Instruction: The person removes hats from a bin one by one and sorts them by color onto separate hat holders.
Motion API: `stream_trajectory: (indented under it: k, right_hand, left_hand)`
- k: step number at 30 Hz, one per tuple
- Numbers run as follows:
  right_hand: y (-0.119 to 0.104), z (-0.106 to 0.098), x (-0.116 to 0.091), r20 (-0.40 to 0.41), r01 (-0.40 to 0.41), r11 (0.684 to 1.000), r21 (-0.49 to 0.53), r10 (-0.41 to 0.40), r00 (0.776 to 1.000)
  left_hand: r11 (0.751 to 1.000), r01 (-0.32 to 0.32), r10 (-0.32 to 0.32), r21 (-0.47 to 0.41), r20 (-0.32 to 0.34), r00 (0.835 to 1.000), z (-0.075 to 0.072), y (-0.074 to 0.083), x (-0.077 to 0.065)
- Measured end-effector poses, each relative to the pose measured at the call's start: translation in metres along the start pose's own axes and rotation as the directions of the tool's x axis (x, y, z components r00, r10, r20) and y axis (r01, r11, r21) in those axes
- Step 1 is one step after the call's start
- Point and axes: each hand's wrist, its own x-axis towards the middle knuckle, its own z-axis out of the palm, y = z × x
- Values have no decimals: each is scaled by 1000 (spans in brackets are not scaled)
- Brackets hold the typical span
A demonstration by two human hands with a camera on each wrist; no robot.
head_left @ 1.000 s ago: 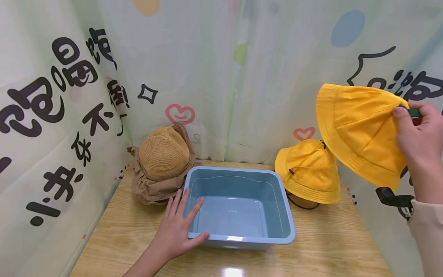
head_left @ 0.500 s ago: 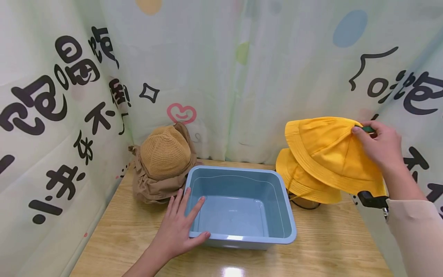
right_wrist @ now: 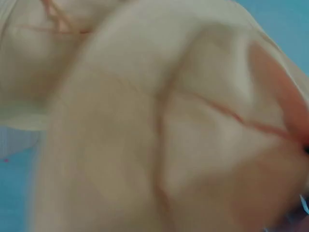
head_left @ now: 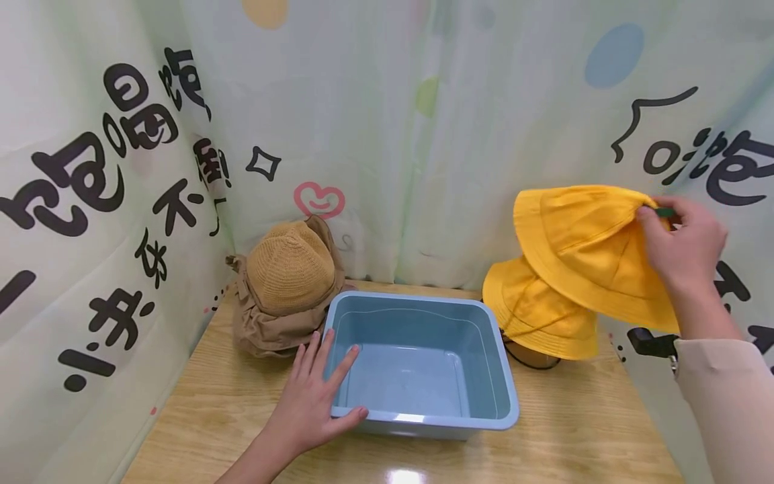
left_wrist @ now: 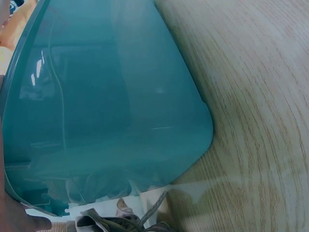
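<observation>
My right hand pinches the top of a yellow bucket hat, where a small green piece shows at the fingers. The hat hangs tilted in the air, brim to the left, and overlaps a second yellow hat on the table behind it. Its cloth fills the right wrist view, blurred. With fingers spread and straight, my left hand rests on the left rim of a blue plastic basin. Nothing lies inside the basin. In the left wrist view the basin wall appears teal.
Brown and tan hats sit stacked at the back left of the wooden table. Under the yellow hat on the table, a brown hat and a dark cord peek out. A printed curtain hangs behind and along both sides.
The held yellow hat moved left and down over the other yellow hat, then rose slightly back to the right. My left hand and the basin have stayed in place.
</observation>
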Motion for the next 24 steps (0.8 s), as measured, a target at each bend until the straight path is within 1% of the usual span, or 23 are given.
stream_trajectory:
  k: [1,2,3,4,5,6,7,8,9,11,12,13,14,15,17,19,20,21,22,23,24]
  right_hand:
    - [2,2,-1,84,32,999,-30,-30,996]
    - [4,3,-3,173,57,997,-46,-48,984]
    - [6,5,-5,262,68,996,-55,-51,964]
    - [8,7,-7,333,76,995,-66,-50,941]
    - [9,9,-9,379,74,995,-71,-42,924]
    - [10,11,-10,399,63,995,-72,-29,916]
    - [10,13,-11,388,58,996,-69,-27,921]
    - [9,14,-11,355,52,997,-64,-26,935]
    - [8,15,-11,301,48,997,-65,-27,953]
    - [5,14,-7,150,41,998,-52,-33,988]
    - [4,14,-5,66,35,999,-37,-32,997]
    - [2,13,-3,-16,32,999,-16,-33,999]
    - [1,13,0,-79,30,1000,9,-29,996]
    - [0,13,2,-126,30,999,35,-26,992]
    - [-1,13,6,-186,52,995,84,-35,982]
    - [-1,15,8,-206,78,991,112,-54,977]
    - [0,16,9,-197,98,989,108,-75,977]
    - [1,18,9,-170,122,988,97,-104,980]
    - [2,20,9,-121,139,988,70,-130,984]
    - [3,22,9,-50,152,988,38,-150,987]
    - [5,25,8,39,165,986,4,-165,986]
  left_hand:
    - [1000,1,-1,0,0,1000,0,0,0]
    - [1000,1,-1,0,-1,1000,0,0,0]
    - [1000,1,-1,0,0,1000,0,0,1]
    - [1000,3,-3,-1,3,1000,0,0,1]
    - [1000,3,-3,-1,6,1000,0,0,1]
    - [1000,3,-3,0,6,1000,0,0,1]
    - [1000,3,-3,-1,8,1000,0,0,2]
    - [1000,3,-3,1,9,1000,-1,0,2]
    - [1000,4,-4,0,12,1000,-1,0,2]
    - [1000,6,-6,1,15,1000,0,0,2]
    - [1000,8,-8,1,18,1000,0,0,1]
    - [1000,10,-10,0,19,1000,0,1,1]
    - [1000,11,-11,0,22,1000,0,1,1]
    - [1000,13,-13,0,23,1000,0,1,1]
    - [1000,14,-14,0,24,1000,0,1,0]
    - [1000,13,-13,2,21,1000,0,1,0]
    - [1000,13,-13,4,21,1000,0,1,0]
    - [1000,13,-13,5,18,1000,1,1,0]
    - [1000,12,-12,5,17,1000,1,1,0]
    - [1000,11,-11,6,13,1000,1,1,0]
    - [1000,10,-10,7,10,1000,1,0,0]
